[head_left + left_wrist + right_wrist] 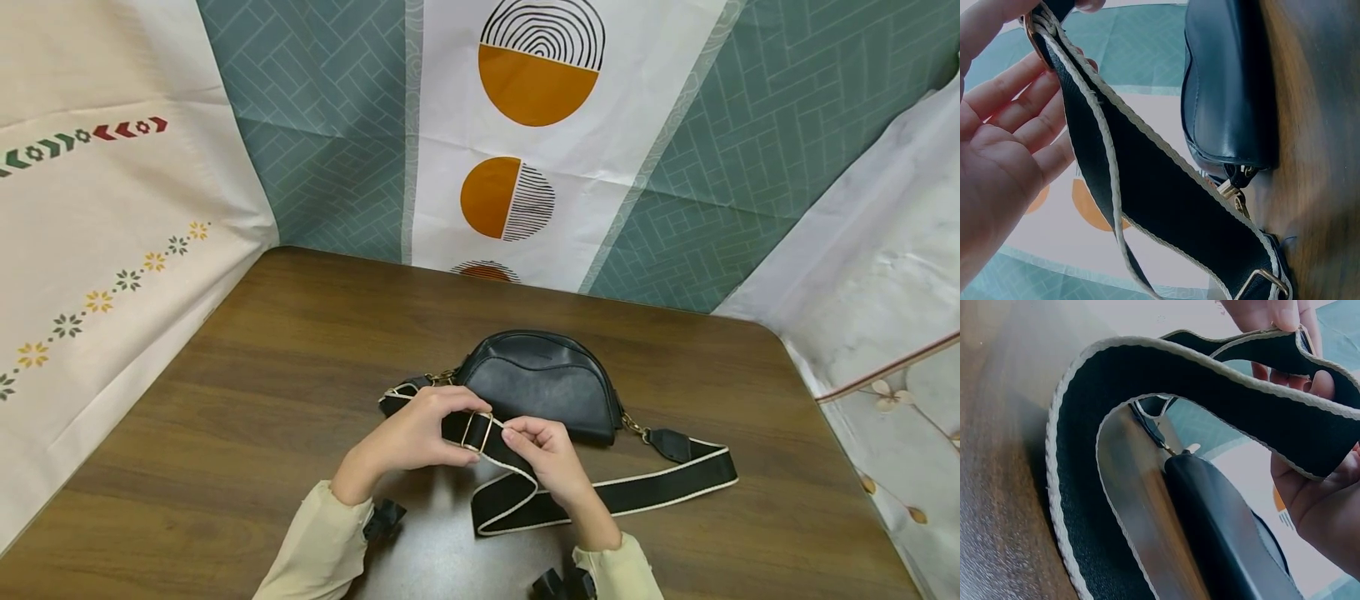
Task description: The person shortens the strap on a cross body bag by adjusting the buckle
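A black half-moon handbag [536, 383] stands on the table with its wide black strap [652, 492], edged in white, attached at both ends by gold clips. My left hand [423, 429] grips the strap at its gold slide buckle [477, 432], thumb below and fingers above. Just right of the buckle, my right hand [551, 454] pinches the strap between thumb and fingers. From there the strap loops down toward the table and runs right to the clip. In the left wrist view a second gold ring [1263, 281] shows low on the strap.
The brown wooden table [315, 333] extends around the bag. Patterned cloths hang behind it, with a white cloth [135, 250] at left and another [885, 275] at right. Dark wrist mounts [384, 518] sit at both cuffs.
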The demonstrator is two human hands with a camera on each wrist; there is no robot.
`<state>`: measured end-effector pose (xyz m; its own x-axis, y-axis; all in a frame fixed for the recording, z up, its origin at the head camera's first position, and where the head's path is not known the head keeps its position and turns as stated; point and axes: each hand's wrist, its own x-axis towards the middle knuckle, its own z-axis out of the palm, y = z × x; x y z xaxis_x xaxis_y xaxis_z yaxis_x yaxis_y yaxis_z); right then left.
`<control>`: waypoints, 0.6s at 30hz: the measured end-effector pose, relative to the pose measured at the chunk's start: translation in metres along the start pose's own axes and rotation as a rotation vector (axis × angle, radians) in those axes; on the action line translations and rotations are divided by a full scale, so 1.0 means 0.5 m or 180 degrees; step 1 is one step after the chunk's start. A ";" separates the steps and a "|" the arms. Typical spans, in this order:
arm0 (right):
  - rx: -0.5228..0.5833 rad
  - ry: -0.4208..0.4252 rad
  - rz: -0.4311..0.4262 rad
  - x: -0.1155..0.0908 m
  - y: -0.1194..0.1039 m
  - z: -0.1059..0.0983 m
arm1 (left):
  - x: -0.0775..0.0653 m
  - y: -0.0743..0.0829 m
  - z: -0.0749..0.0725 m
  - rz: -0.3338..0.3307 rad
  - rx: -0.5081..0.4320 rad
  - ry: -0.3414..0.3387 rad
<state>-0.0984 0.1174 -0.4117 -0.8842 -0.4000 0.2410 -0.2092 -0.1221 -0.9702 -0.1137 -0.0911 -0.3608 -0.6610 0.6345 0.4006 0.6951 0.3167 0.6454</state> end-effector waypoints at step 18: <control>0.0203 0.0012 0.0084 -0.003 -0.006 0.014 | 0.000 0.008 0.014 0.0115 0.0111 -0.0111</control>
<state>-0.0934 0.1121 -0.4089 -0.8907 -0.4005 0.2153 -0.1590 -0.1693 -0.9727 -0.1091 -0.0851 -0.3628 -0.6254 0.6700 0.3999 0.7282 0.3171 0.6076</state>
